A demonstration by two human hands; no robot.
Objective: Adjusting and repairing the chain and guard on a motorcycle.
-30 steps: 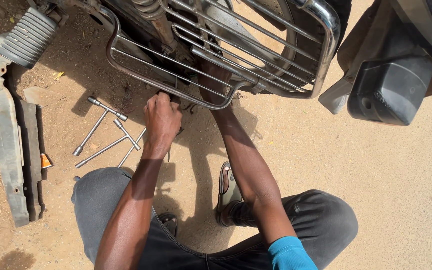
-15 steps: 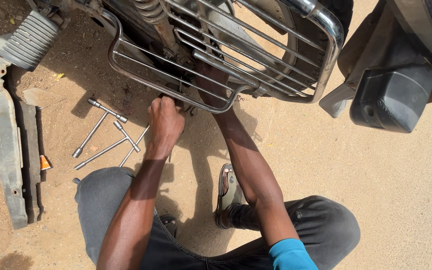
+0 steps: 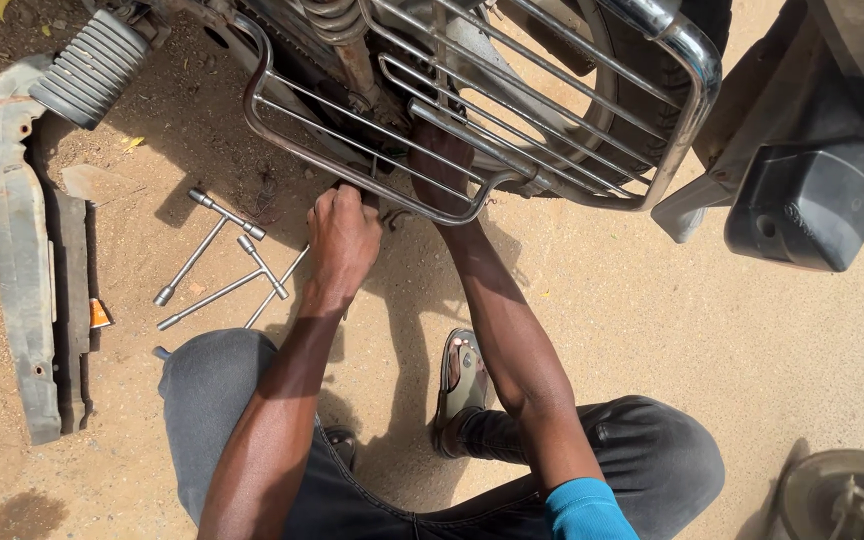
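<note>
Nearest, the person sits on the sandy ground (image 3: pixel 712 330) in dark trousers, one sandal (image 3: pixel 462 385) showing between the knees and both bare forearms stretched forward. Just ahead, the left hand (image 3: pixel 344 240) is clenched into a fist at the lower rail of the chrome guard (image 3: pixel 372 185), apparently closed on a tool or a fastener there, though what it holds is hidden by the fingers and the shadow. Beside it, the right hand (image 3: pixel 442 165) reaches up through the bars into the dark space behind; its grip cannot be told, since the rails cover most of it. To the left of the fist, three T-handle wrenches (image 3: pixel 222 265) lie loose on the dirt, near but untouched, and further left lies a long detached grey panel (image 3: pixel 22 280) with a ribbed rubber footrest (image 3: pixel 92 65) at its top end. Beyond the hands stand the motorcycle's spring (image 3: pixel 337 20) and rear wheel (image 3: pixel 652 100), with a black box (image 3: pixel 812 205) off to the right. Judging from this, a bolt under the guard is being turned or steadied; the next move likely calls for a firm twist from the left while the right braces behind.
</note>
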